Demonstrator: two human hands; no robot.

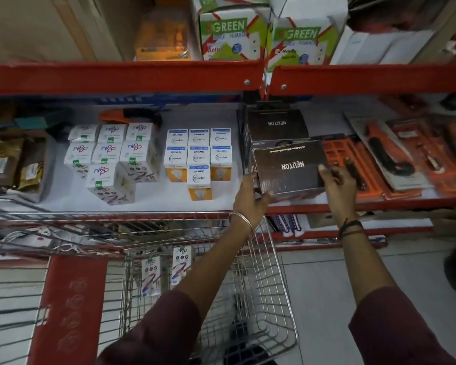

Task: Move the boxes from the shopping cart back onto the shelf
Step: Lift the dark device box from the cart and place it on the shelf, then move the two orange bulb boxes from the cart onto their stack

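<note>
Both hands, left hand [250,196] and right hand [337,183], clasp the black box [290,167] on the shelf [169,196]

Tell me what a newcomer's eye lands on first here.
Both hands, left hand and right hand, grip a dark Neuton box at the front of the middle shelf, a second Neuton box behind it. Below, the wire shopping cart holds two white boxes.

Dark NEUTON box [290,168] on white shelf [153,196]; two white boxes [166,270] upright in cart [271,299].
</note>
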